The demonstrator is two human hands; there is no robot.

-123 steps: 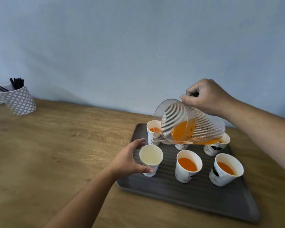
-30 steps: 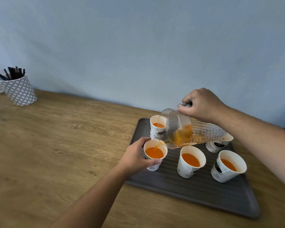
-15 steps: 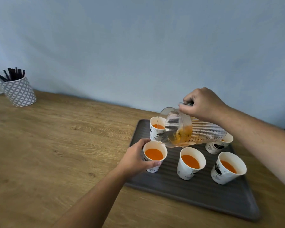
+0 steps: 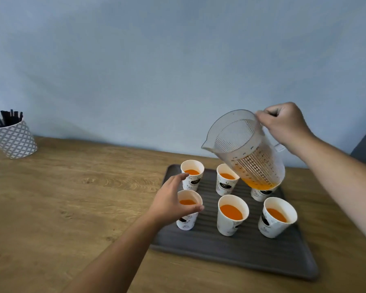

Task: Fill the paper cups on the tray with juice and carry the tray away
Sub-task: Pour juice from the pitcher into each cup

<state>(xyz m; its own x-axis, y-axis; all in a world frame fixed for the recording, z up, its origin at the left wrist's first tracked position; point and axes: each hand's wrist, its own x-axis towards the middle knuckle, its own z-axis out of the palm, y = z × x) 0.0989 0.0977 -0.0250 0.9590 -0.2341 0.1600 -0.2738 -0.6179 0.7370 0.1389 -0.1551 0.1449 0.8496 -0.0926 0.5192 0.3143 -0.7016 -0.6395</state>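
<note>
Orange juice showed in the paper cups [image 4: 232, 216] on the grey tray [image 4: 237, 253], lower right. Left hand [image 4: 170, 200] cupped loosely around one cup; right hand [image 4: 284, 123] gripped the tilted pitcher [image 4: 247, 149] above.

Bare forearms, no sleeves visible

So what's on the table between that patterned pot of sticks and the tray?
Nothing: in the head view, only bare wooden table lies between the patterned pot and the tray.

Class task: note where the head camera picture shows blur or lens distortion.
Head view: the grey ribbed tray fans wider toward the bottom, wide-angle stretch; the white paper cup at front right leans outward and looks slightly smeared; light is soft, shadows faint.
</note>
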